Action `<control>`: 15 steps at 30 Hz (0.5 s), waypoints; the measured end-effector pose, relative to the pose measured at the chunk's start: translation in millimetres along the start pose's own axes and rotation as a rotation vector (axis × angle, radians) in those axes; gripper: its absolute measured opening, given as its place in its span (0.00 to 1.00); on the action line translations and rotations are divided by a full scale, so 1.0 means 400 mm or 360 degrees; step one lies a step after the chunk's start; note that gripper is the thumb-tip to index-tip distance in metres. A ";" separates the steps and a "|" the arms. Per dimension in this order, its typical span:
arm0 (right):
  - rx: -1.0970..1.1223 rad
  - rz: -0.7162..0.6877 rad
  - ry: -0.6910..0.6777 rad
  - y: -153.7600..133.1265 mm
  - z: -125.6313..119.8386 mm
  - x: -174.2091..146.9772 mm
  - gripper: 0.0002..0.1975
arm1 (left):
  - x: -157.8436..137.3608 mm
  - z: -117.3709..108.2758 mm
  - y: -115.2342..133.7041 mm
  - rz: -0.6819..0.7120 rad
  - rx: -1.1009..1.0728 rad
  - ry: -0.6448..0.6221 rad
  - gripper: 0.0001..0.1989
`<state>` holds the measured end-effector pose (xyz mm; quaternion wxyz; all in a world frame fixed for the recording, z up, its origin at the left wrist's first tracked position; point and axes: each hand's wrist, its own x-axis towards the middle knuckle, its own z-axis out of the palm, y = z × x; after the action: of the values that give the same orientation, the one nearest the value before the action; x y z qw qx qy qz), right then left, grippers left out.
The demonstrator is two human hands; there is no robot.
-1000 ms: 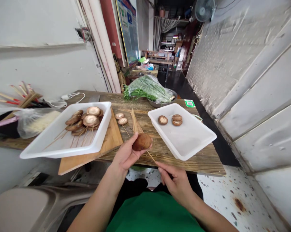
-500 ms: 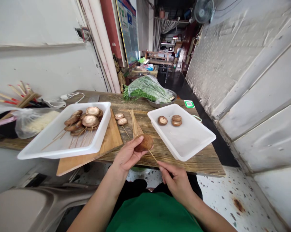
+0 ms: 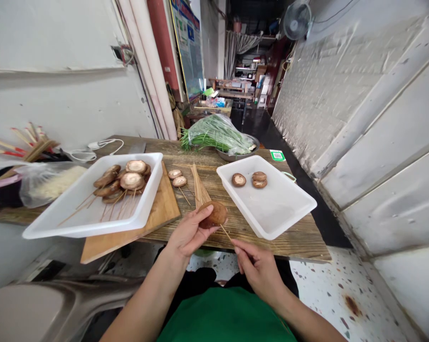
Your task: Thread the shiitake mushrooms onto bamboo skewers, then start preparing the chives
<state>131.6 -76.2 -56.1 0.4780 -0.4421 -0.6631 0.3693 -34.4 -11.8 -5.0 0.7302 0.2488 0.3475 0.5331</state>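
A brown mushroom cap (image 3: 214,214) is gripped between the thumb and fingers of my left hand (image 3: 191,230), just in front of the table edge. My right hand (image 3: 257,263) pinches a thin wooden skewer (image 3: 228,233), whose far end meets the mushroom's near edge. Behind my left hand lies a bundle of bare skewers (image 3: 199,185) on the table. Two mushrooms on skewers (image 3: 179,181) rest to its left. In the left white tray (image 3: 84,227) several skewered mushrooms (image 3: 132,180) are heaped. The right white tray (image 3: 282,209) holds a few loose mushrooms (image 3: 259,179).
A wooden board (image 3: 164,204) sits under the left tray. At the back of the table (image 3: 164,148), bagged green stalks (image 3: 218,135) lie over a metal bowl (image 3: 241,154). A plastic bag (image 3: 52,183) and red-tipped sticks (image 3: 22,137) stand at far left.
Both hands keep hold of the mushroom and the skewer in nearly the same pose. The whole view has shifted very slightly.
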 end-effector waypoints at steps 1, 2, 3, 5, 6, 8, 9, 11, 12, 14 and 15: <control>0.0007 -0.0005 0.0006 0.000 0.000 0.000 0.14 | -0.001 0.000 0.000 0.0001 0.0006 0.0002 0.08; 0.0011 -0.0009 0.0012 0.001 0.001 0.000 0.14 | -0.001 0.001 -0.001 0.0001 0.0008 0.0003 0.08; 0.0010 -0.0010 0.0019 0.002 0.001 0.000 0.14 | -0.001 0.002 -0.001 0.0002 0.0009 0.0001 0.08; -0.0004 -0.0009 0.0034 0.002 0.002 0.001 0.14 | -0.003 0.005 -0.001 -0.0002 0.0013 -0.0003 0.07; -0.0016 -0.0013 0.0041 0.002 0.003 0.002 0.14 | -0.004 0.007 -0.001 -0.0004 0.0016 -0.0002 0.07; -0.0050 -0.0019 0.0057 0.000 0.005 0.004 0.14 | -0.006 0.012 -0.001 -0.0005 0.0013 0.0008 0.07; -0.0067 -0.0020 0.0063 -0.001 0.006 0.005 0.14 | -0.007 0.015 -0.001 -0.0004 0.0006 0.0016 0.06; -0.0097 -0.0015 0.0065 -0.004 0.008 0.006 0.13 | -0.008 0.018 -0.003 -0.0006 -0.0003 0.0020 0.05; -0.0108 -0.0010 0.0064 -0.005 0.009 0.007 0.13 | -0.009 0.019 -0.004 -0.0011 -0.0002 0.0016 0.05; -0.0126 -0.0010 0.0066 -0.007 0.010 0.009 0.13 | -0.009 0.020 -0.006 -0.0027 0.0007 0.0005 0.05; -0.0132 -0.0012 0.0069 -0.009 0.010 0.009 0.13 | -0.009 0.020 -0.006 -0.0031 0.0009 -0.0005 0.06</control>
<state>126.3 -74.1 -52.8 0.4749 -0.4670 -0.6690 0.3300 -27.5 -15.8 -1.1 0.7352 0.2483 0.3504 0.5245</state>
